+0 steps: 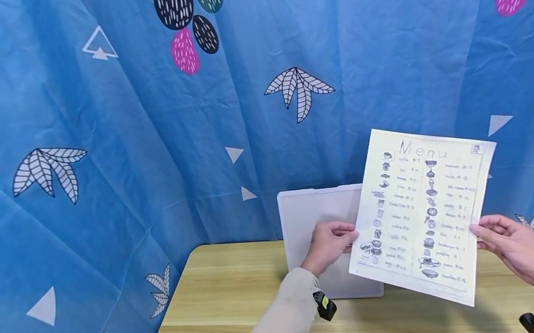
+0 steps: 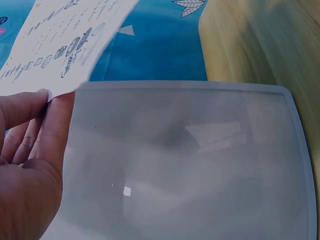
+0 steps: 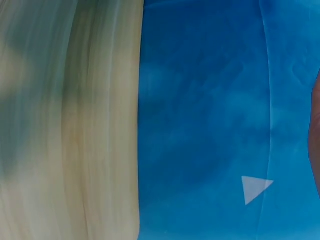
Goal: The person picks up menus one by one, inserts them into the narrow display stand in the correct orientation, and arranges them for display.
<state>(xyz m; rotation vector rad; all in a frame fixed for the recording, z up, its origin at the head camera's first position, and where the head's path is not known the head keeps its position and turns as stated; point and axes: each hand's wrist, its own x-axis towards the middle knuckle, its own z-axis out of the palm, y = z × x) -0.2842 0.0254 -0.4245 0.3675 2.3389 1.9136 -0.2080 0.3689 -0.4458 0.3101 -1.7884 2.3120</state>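
A white paper menu sheet (image 1: 422, 210), printed with two columns of small pictures and words, is held up tilted above the table in the head view. My left hand (image 1: 328, 246) pinches its left edge between thumb and fingers; the left wrist view shows that thumb on a corner of the sheet (image 2: 65, 45). At the right edge, my right hand (image 1: 511, 245) pinches the sheet too. Behind the left hand stands a pale flat box or panel (image 1: 306, 207) with rounded corners, partly hidden by the sheet. Only a sliver of the right hand (image 3: 315, 135) shows in the right wrist view.
A light wood-grain table (image 1: 225, 293) lies beneath the hands. Blue patterned curtain (image 1: 188, 144) hangs directly behind and to the left of the table. In the left wrist view the pale panel (image 2: 210, 200) fills most of the frame.
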